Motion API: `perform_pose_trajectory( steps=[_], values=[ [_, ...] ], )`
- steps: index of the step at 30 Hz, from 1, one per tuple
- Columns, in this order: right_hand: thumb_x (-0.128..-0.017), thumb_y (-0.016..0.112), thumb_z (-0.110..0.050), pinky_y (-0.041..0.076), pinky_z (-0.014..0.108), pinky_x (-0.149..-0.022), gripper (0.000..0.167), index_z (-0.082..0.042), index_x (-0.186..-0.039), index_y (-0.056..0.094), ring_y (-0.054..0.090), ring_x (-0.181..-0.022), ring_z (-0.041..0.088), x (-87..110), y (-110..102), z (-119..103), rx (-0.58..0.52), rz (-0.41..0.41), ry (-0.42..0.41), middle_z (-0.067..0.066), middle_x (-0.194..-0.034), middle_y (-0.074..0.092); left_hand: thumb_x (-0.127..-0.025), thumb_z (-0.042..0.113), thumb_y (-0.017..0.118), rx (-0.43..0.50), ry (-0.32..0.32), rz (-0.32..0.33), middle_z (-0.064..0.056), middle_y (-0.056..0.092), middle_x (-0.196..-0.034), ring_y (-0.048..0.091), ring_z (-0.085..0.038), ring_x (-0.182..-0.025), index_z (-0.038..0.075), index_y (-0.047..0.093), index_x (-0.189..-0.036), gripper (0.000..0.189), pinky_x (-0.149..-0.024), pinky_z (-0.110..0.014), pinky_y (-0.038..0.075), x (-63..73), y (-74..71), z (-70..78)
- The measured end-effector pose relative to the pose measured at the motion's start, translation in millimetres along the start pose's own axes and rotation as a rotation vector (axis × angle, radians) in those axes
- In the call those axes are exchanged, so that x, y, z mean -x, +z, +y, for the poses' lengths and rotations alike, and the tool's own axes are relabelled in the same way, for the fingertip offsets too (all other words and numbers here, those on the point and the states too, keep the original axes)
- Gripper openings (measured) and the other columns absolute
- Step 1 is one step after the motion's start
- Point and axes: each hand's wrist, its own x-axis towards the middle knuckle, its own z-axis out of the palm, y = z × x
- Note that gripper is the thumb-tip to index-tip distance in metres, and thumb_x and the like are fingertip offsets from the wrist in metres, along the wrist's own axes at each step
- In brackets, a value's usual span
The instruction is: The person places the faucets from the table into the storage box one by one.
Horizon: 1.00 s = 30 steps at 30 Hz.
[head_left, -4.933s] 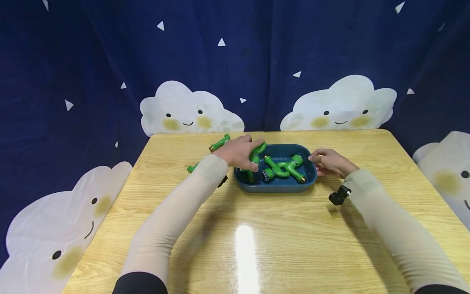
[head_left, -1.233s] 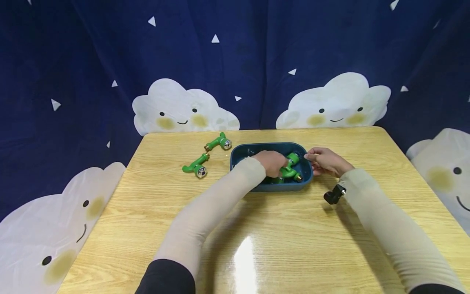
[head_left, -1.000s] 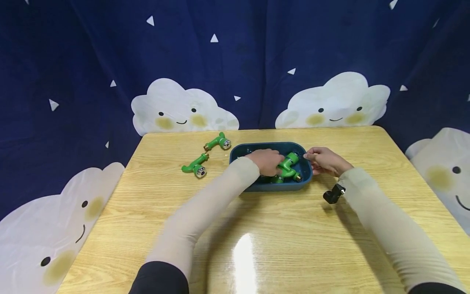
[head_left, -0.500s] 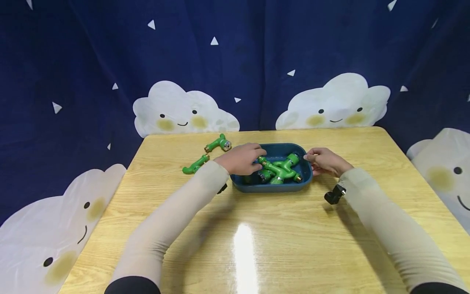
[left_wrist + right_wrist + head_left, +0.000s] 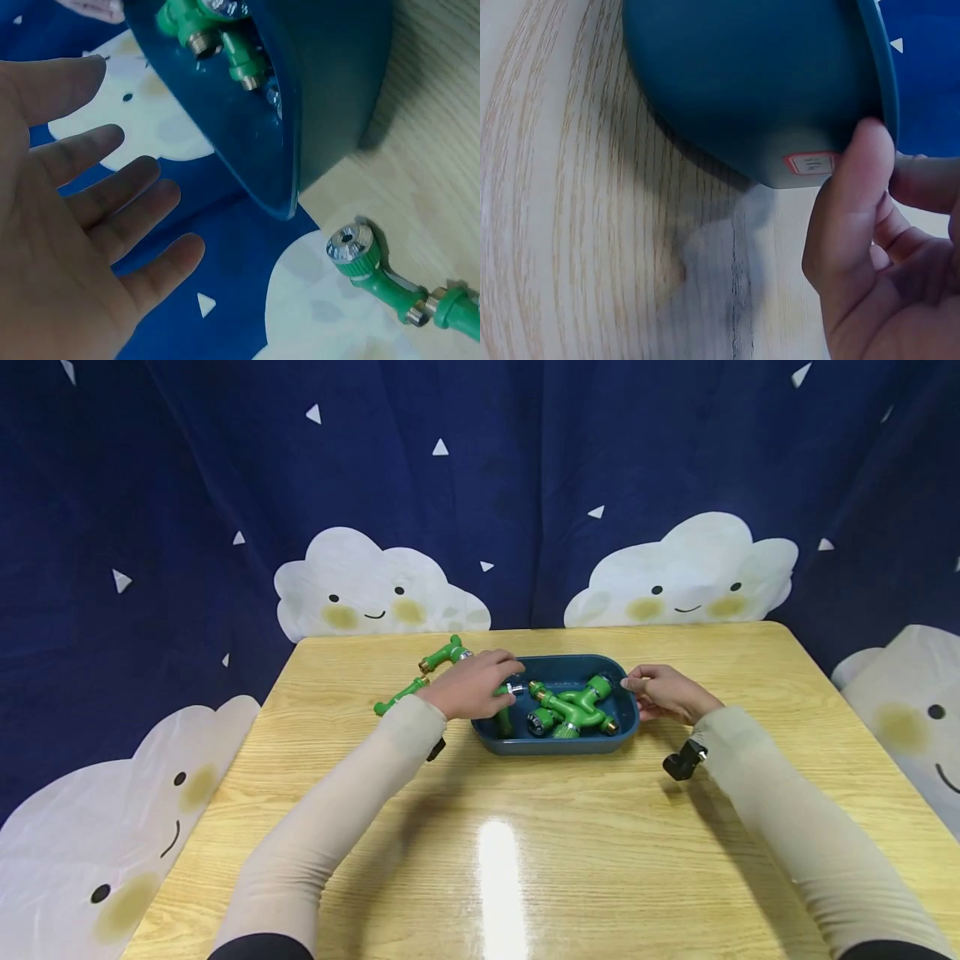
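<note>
At the left end of a dark blue plastic tub (image 5: pixel 558 747), my left hand (image 5: pixel 471 687) hovers with its fingers spread. The left wrist view shows that hand (image 5: pixel 82 202) holding nothing. Several green taps (image 5: pixel 576 708) with metal ends lie crossed in the tub's right half. Another green tap (image 5: pixel 504 722) is partly hidden under my left hand. My right hand (image 5: pixel 670 695) pinches the tub's right rim between thumb and fingers; the right wrist view shows the thumb (image 5: pixel 862 180) against the outer wall (image 5: pixel 742 82).
Two more green taps, one farther back (image 5: pixel 442 655) and one nearer (image 5: pixel 401 696), lie on the wooden table (image 5: pixel 600 843) left of the tub. A dark blue curtain (image 5: pixel 525 460) with cloud shapes hangs behind the table.
My left hand has drawn back leftward from the tub's middle, leaving a tap on top of the two seen crossed there earlier. The right hand stays at the rim.
</note>
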Motion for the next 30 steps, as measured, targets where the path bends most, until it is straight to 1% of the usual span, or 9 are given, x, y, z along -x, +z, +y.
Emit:
perform_pose_trajectory(
  steps=[4,7,10,14,19,21,26,28,30],
  values=[
    [-0.106,0.045,-0.025,0.057,0.024,-0.062,0.025,-0.001,-0.114,0.046,0.058,-0.063,0.007,1.2,0,-1,-0.003,0.002,-0.002,-0.004,-0.073,0.055,-0.101,0.032,0.056,0.064,-0.032,0.029,-0.010,0.048,-0.149,0.048,-0.027,-0.137,0.011,0.046,-0.148,0.053,-0.114,-0.043,0.041,5.3,-4.9,-12.3],
    [-0.106,0.045,-0.024,0.057,0.024,-0.062,0.026,0.000,-0.115,0.045,0.059,-0.063,0.006,1.7,-1,-2,-0.006,0.004,-0.008,-0.004,-0.073,0.055,-0.101,0.031,0.055,0.108,-0.070,0.039,-0.012,0.045,-0.151,0.046,-0.028,-0.139,0.010,0.045,-0.148,0.053,-0.115,-0.044,0.040,11.5,-8.1,-22.9],
    [-0.106,0.045,-0.024,0.057,0.024,-0.062,0.026,0.000,-0.115,0.046,0.058,-0.063,0.006,1.6,-1,-1,-0.013,0.008,-0.012,-0.004,-0.073,0.055,-0.101,0.032,0.055,0.117,-0.106,0.044,-0.012,0.045,-0.151,0.047,-0.028,-0.138,0.009,0.045,-0.148,0.053,-0.114,-0.044,0.041,19.0,-8.0,-34.5],
    [-0.106,0.045,-0.023,0.056,0.023,-0.061,0.026,0.001,-0.116,0.045,0.058,-0.063,0.005,1.6,-1,1,-0.025,0.006,-0.010,-0.004,-0.073,0.055,-0.100,0.029,0.057,0.099,-0.122,0.058,-0.014,0.050,-0.147,0.051,-0.030,-0.134,0.008,0.048,-0.146,0.051,-0.113,-0.045,0.042,31.2,-4.5,-48.1],
    [-0.106,0.045,-0.023,0.056,0.023,-0.061,0.027,0.002,-0.118,0.045,0.058,-0.063,0.005,1.6,0,3,-0.032,0.003,-0.008,-0.005,-0.073,0.055,-0.099,0.028,0.059,0.077,-0.155,0.052,-0.016,0.047,-0.150,0.046,-0.033,-0.140,0.008,0.046,-0.147,0.053,-0.116,-0.048,0.039,47.6,0.3,-59.0],
    [-0.106,0.045,-0.023,0.056,0.023,-0.061,0.027,0.001,-0.117,0.046,0.058,-0.062,0.005,1.1,0,3,-0.034,0.004,-0.008,-0.005,-0.073,0.055,-0.099,0.026,0.059,0.072,-0.171,0.052,-0.017,0.047,-0.150,0.047,-0.033,-0.139,0.008,0.047,-0.147,0.052,-0.114,-0.048,0.040,52.6,2.5,-62.8],
    [-0.106,0.046,-0.024,0.057,0.024,-0.061,0.026,0.000,-0.116,0.046,0.059,-0.063,0.006,1.3,0,2,-0.042,0.003,-0.002,-0.005,-0.073,0.055,-0.097,0.019,0.061,0.091,-0.199,0.055,-0.018,0.051,-0.144,0.054,-0.034,-0.131,0.004,0.050,-0.143,0.050,-0.109,-0.049,0.045,62.0,8.6,-73.2],
    [-0.106,0.046,-0.024,0.057,0.024,-0.061,0.026,0.000,-0.116,0.046,0.059,-0.063,0.006,1.8,0,1,-0.044,0.006,0.002,-0.005,-0.073,0.055,-0.096,0.021,0.062,0.113,-0.216,0.046,-0.019,0.051,-0.144,0.055,-0.035,-0.128,0.004,0.050,-0.143,0.051,-0.107,-0.050,0.046,65.0,11.7,-78.0],
    [-0.106,0.046,-0.024,0.057,0.024,-0.061,0.026,0.000,-0.116,0.046,0.059,-0.063,0.006,1.9,1,1,-0.042,0.011,0.005,-0.005,-0.073,0.055,-0.095,0.023,0.062,0.124,-0.228,0.030,-0.019,0.050,-0.146,0.055,-0.036,-0.128,0.004,0.050,-0.143,0.053,-0.107,-0.052,0.045,67.5,15.6,-83.8]
  ],
)
